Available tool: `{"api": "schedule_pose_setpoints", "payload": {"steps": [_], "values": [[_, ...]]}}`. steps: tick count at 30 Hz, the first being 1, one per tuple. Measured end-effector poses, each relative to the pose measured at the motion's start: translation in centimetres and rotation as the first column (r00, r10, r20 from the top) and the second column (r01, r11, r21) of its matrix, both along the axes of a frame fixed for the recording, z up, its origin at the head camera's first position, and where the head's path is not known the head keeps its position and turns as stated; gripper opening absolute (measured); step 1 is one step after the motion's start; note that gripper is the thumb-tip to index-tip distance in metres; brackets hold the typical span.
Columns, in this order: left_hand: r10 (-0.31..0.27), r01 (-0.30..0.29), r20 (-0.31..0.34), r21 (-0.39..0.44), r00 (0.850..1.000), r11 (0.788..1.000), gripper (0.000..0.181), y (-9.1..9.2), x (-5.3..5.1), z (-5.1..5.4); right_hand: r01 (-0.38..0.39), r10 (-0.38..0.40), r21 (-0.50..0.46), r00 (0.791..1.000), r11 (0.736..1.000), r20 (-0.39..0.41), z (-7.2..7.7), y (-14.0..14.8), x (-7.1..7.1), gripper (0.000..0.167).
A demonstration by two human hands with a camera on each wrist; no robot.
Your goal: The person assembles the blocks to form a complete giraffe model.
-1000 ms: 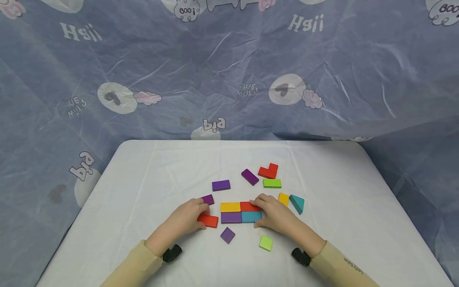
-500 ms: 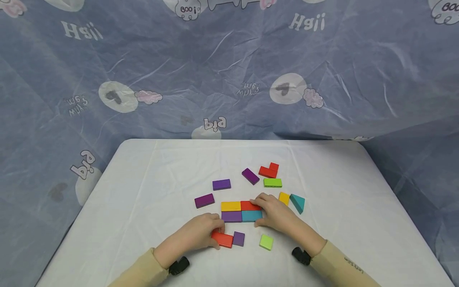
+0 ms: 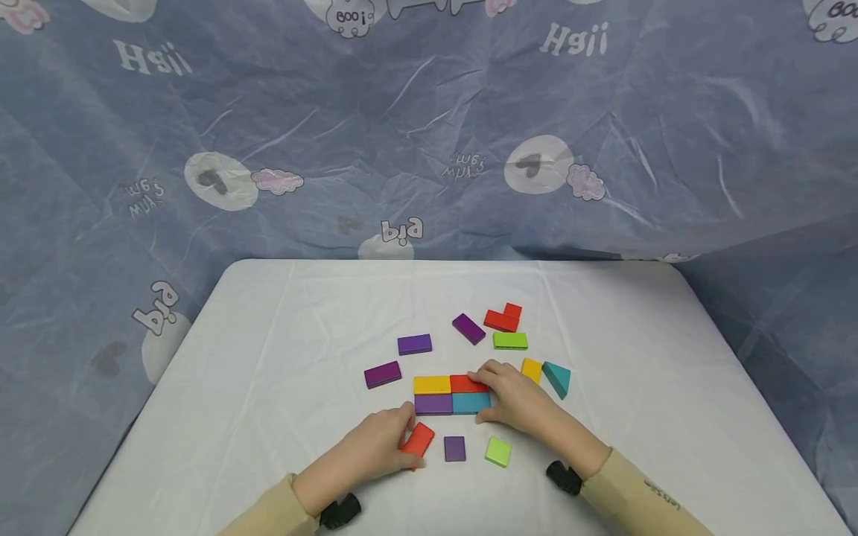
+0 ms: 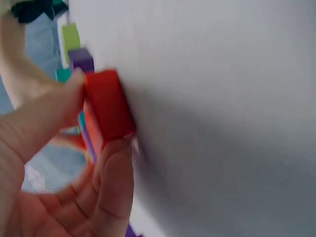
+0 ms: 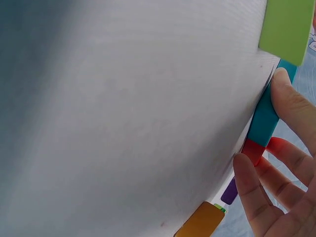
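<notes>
My left hand [image 3: 369, 450] pinches a red rectangular block [image 3: 419, 438] between thumb and fingers, just in front of a joined group of blocks. The left wrist view shows this red block [image 4: 109, 106] end-on, the thumb at one end and a fingertip at the other. In the group, a yellow block [image 3: 432, 385] and a red one [image 3: 462, 384] lie behind a purple block [image 3: 433, 404] and a teal one [image 3: 471, 403]. My right hand [image 3: 523, 402] grips the group's right end, thumb against the teal block [image 5: 264, 121], fingers at the red one.
A purple square [image 3: 454, 449] and a green square [image 3: 498, 452] lie in front of the group. Behind it are several purple blocks [image 3: 415, 344], red pieces [image 3: 501, 321] and a green block [image 3: 510, 341]. A yellow block [image 3: 532, 370] and teal triangle [image 3: 557, 379] lie right.
My left hand has carried the red block toward the front and right, and turned it slantwise. The purple square has shifted right and straightened. My right hand stays put.
</notes>
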State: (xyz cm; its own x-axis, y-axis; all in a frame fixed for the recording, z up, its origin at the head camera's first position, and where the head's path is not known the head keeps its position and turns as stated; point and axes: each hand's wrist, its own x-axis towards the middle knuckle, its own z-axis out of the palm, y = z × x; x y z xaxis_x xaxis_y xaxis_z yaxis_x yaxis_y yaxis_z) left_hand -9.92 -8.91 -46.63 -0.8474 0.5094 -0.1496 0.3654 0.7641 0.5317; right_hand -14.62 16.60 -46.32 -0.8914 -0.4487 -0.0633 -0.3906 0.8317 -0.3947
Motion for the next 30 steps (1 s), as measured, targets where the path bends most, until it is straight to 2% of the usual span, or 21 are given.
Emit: {"api": "schedule_pose_setpoints", "payload": {"steps": [5,7,9,11,13,17,19,24,30], "values": [[0.16,-0.164,0.065,0.073,0.985,0.984,0.046,1.0,0.7,-0.4,0.006,-0.006,0.012,1.0,1.0,-0.002,0.1,0.1,0.0,0.064],[0.191,-0.197,0.076,0.088,0.979,0.976,0.046,1.3,0.8,-0.5,0.006,-0.006,0.015,1.0,1.0,-0.003,0.1,0.1,0.0,0.064],[0.196,-0.204,0.091,0.095,0.976,0.974,0.045,1.3,0.7,-0.4,0.006,-0.006,0.015,1.0,1.0,-0.003,0.1,0.1,0.0,0.064],[0.172,-0.181,0.099,0.091,0.98,0.979,0.045,1.2,0.6,-0.3,0.003,-0.003,0.016,1.0,1.0,-0.001,0.1,0.1,0.0,0.064],[0.122,-0.128,0.09,0.063,0.988,0.99,0.046,0.9,0.6,-0.1,0.002,-0.002,0.014,1.0,1.0,0.001,0.1,0.1,0.0,0.064],[0.008,-0.008,0.034,0.005,0.999,1.0,0.048,0.2,0.5,0.0,0.003,-0.003,0.012,1.0,1.0,0.004,0.0,0.0,0.0,0.065],[-0.023,0.023,0.004,-0.007,1.0,1.0,0.047,0.1,0.5,0.0,-0.002,0.002,0.013,1.0,1.0,-0.002,0.0,0.1,0.0,0.065],[-0.036,0.036,-0.038,-0.004,0.999,0.999,0.043,0.2,0.5,-0.1,-0.014,0.014,0.007,1.0,1.0,-0.009,-0.1,0.2,0.0,0.065],[-0.041,0.041,-0.05,-0.001,0.998,0.999,0.043,0.2,0.3,-0.2,-0.014,0.014,0.002,1.0,1.0,-0.005,0.0,0.1,-0.1,0.064]]}}
